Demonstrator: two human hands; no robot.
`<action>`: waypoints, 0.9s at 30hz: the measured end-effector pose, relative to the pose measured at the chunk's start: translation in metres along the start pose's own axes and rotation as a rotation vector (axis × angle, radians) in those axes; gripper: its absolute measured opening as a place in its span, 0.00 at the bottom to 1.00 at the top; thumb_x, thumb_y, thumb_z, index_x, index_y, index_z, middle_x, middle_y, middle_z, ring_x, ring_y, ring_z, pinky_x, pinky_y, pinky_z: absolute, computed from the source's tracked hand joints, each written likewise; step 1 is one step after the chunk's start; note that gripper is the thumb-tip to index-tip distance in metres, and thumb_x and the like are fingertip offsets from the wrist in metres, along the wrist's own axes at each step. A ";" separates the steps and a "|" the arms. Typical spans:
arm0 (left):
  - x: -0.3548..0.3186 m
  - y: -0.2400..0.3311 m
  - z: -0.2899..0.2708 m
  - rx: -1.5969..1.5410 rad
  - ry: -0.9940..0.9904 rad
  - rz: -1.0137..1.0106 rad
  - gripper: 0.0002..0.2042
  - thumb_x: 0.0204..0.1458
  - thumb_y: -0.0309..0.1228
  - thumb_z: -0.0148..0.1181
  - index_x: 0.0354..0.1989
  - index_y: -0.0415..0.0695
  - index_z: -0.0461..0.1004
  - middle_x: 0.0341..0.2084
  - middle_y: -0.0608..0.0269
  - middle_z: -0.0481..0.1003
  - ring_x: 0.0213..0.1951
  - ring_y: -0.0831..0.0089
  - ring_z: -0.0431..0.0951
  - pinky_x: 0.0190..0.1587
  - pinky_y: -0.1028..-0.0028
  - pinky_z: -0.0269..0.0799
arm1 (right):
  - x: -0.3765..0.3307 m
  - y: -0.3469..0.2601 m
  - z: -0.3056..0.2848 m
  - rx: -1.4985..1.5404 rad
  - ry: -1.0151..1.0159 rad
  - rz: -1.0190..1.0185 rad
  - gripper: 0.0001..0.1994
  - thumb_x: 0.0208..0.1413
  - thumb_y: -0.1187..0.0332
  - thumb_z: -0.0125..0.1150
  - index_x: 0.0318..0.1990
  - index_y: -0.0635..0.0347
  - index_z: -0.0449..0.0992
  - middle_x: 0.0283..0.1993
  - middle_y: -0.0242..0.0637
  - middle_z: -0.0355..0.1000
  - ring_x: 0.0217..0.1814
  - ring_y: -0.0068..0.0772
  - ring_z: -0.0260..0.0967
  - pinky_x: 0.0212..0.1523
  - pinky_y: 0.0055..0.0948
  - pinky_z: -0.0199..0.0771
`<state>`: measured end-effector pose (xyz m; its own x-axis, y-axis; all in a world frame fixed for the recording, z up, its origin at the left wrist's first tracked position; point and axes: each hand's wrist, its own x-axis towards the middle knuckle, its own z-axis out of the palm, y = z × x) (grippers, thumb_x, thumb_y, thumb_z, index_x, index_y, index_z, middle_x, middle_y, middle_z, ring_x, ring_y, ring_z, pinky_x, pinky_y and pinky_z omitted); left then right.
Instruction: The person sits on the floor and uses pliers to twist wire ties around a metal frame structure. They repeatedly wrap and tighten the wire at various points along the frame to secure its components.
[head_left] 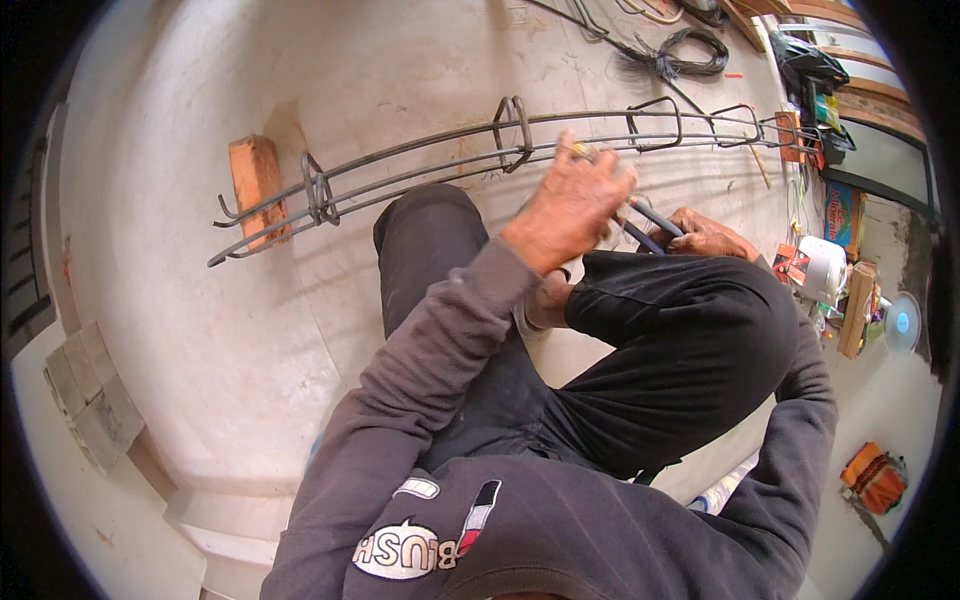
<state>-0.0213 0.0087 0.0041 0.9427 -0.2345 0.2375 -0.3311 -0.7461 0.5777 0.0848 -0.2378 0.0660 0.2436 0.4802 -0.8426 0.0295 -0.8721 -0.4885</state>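
Note:
A long rebar cage (430, 152) of thin steel bars with square stirrups stretches across the floor in front of me, past my bent knees. My left hand (578, 200) is at its near bars, right of the middle stirrups, slightly blurred. Its fingers are curled in, and a ring shows on one; whatever they pinch is hidden. Farther right, my right hand (700, 237) is closed around the dark handles of pincers (656, 217). Their head is hidden behind my left hand.
A brick (258, 185) props up the cage's left end, and another brick (790, 137) its right end. Coiled black wire (692, 55) lies at the back right. A white appliance (822, 270), a small fan (902, 322) and clutter line the right side. Grey blocks (95, 397) stand at left.

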 end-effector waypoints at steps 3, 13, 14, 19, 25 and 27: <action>-0.006 -0.019 -0.034 -0.221 0.020 -0.290 0.21 0.49 0.34 0.71 0.49 0.37 0.75 0.45 0.47 0.77 0.47 0.56 0.80 0.50 0.62 0.76 | -0.044 -0.014 0.033 -0.353 0.350 -0.112 0.20 0.51 0.62 0.67 0.48 0.68 0.79 0.48 0.43 0.76 0.51 0.31 0.73 0.55 0.31 0.70; -0.015 -0.015 0.014 -1.233 -0.017 -0.400 0.25 0.62 0.46 0.60 0.54 0.33 0.75 0.40 0.51 0.81 0.44 0.66 0.81 0.46 0.68 0.76 | 0.005 0.028 0.072 0.487 0.256 0.051 0.19 0.61 0.63 0.65 0.57 0.61 0.77 0.43 0.34 0.77 0.45 0.24 0.73 0.49 0.28 0.72; -0.014 -0.014 0.005 -1.235 -0.066 -0.446 0.24 0.64 0.45 0.58 0.51 0.31 0.76 0.36 0.52 0.81 0.39 0.69 0.82 0.43 0.71 0.76 | 0.007 0.029 0.075 0.478 0.262 0.059 0.19 0.61 0.63 0.65 0.57 0.60 0.77 0.43 0.33 0.77 0.45 0.23 0.73 0.48 0.28 0.72; -0.019 -0.022 0.015 -1.079 -0.297 -0.542 0.23 0.64 0.46 0.57 0.42 0.31 0.79 0.24 0.58 0.77 0.27 0.75 0.78 0.31 0.73 0.72 | 0.019 0.024 0.081 0.487 0.308 0.058 0.19 0.62 0.64 0.65 0.59 0.58 0.77 0.41 0.30 0.77 0.42 0.21 0.73 0.44 0.26 0.73; -0.026 -0.022 0.023 -0.948 -0.395 -0.123 0.25 0.64 0.48 0.56 0.33 0.34 0.83 0.21 0.56 0.78 0.28 0.67 0.78 0.33 0.67 0.72 | 0.015 0.010 0.089 0.513 0.437 0.047 0.23 0.64 0.63 0.61 0.65 0.57 0.71 0.44 0.36 0.78 0.43 0.23 0.75 0.42 0.26 0.74; -0.024 -0.023 0.024 -1.078 -0.442 -0.091 0.25 0.65 0.47 0.54 0.33 0.34 0.83 0.24 0.53 0.79 0.31 0.63 0.78 0.38 0.64 0.72 | 0.007 -0.011 0.089 0.865 0.395 0.027 0.22 0.65 0.63 0.61 0.64 0.58 0.71 0.44 0.40 0.79 0.44 0.26 0.77 0.43 0.26 0.75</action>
<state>-0.0353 0.0164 -0.0336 0.8270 -0.5621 -0.0084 0.0745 0.0948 0.9927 0.0002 -0.2165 0.0455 0.5486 0.2563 -0.7959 -0.6705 -0.4339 -0.6019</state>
